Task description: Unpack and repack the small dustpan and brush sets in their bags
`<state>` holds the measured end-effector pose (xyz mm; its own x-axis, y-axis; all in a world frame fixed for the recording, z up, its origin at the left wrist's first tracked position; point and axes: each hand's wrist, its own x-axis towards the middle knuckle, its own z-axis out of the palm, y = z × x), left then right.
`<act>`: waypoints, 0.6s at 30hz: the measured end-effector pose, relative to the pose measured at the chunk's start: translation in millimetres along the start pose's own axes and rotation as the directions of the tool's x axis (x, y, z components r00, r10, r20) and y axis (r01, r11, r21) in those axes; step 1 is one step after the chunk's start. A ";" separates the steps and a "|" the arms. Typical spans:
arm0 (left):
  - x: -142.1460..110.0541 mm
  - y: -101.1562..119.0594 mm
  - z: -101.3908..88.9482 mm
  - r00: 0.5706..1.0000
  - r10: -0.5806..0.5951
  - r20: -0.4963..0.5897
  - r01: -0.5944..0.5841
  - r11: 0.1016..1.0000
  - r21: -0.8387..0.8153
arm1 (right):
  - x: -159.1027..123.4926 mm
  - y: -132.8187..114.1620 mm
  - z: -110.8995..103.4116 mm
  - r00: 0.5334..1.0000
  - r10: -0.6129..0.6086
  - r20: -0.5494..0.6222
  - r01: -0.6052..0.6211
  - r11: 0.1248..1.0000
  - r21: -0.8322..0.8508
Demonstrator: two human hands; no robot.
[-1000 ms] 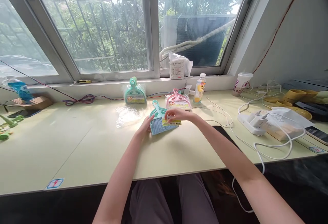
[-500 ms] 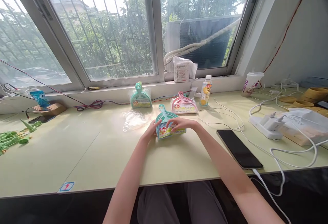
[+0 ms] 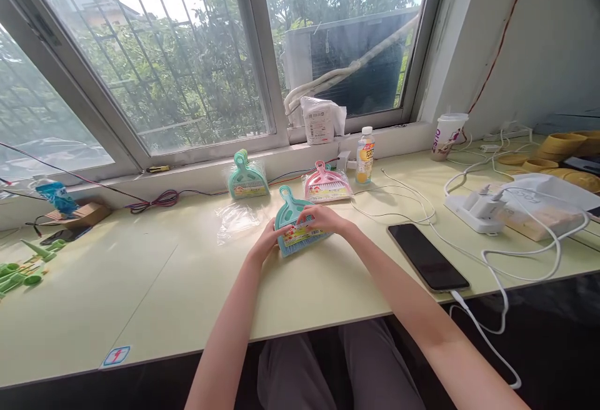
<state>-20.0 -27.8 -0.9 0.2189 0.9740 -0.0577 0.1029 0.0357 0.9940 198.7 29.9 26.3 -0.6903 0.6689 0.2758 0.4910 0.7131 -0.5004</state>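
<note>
A teal dustpan and brush set (image 3: 291, 210) stands tilted on the table between my two hands, its looped handle pointing up. A colourful printed label (image 3: 304, 233) runs across its front, with blue bristles showing below. My left hand (image 3: 266, 240) grips the set's left side, fingers partly hidden. My right hand (image 3: 323, 218) has its fingers curled over the front at the label's upper edge. Behind lie a pink dustpan set (image 3: 328, 185) with a label and a green dustpan set (image 3: 247, 179) in clear wrap. Clear plastic bags (image 3: 237, 222) lie to the left.
To the right are a juice bottle (image 3: 364, 157), a phone (image 3: 427, 257) on a charging cable, a power strip (image 3: 473, 213) with white cables and a lidded cup (image 3: 449, 137). Green plastic pieces (image 3: 28, 269) lie far left. A window sill (image 3: 206, 169) runs behind the table.
The label sits higher on the teal set, and bristles now show beneath it. My left fingers have come round to its left end. The whole view has shifted slightly.
</note>
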 end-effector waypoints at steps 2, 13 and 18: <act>1.0 -2.5 -0.8 0.999 -0.001 -0.047 0.001 1.000 -0.009 | -0.8 -1.4 0.4 1.000 0.009 0.000 -0.009 1.000 -0.019; 6.3 7.7 1.0 0.914 0.182 -0.363 -0.285 0.924 -0.256 | 7.7 -7.8 31.9 0.593 0.618 -0.516 -0.152 0.716 0.681; 5.9 7.5 -1.8 0.893 0.204 -0.402 -0.323 0.911 -0.256 | 12.1 -18.2 50.5 0.892 0.447 -0.064 -0.038 0.215 0.976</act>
<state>-19.7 -21.4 6.4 -0.1737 0.9666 0.1884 -0.2255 -0.2253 0.9478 154.6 14.4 -2.7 -0.3621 0.9292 0.0746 -0.3871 -0.0771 -0.9188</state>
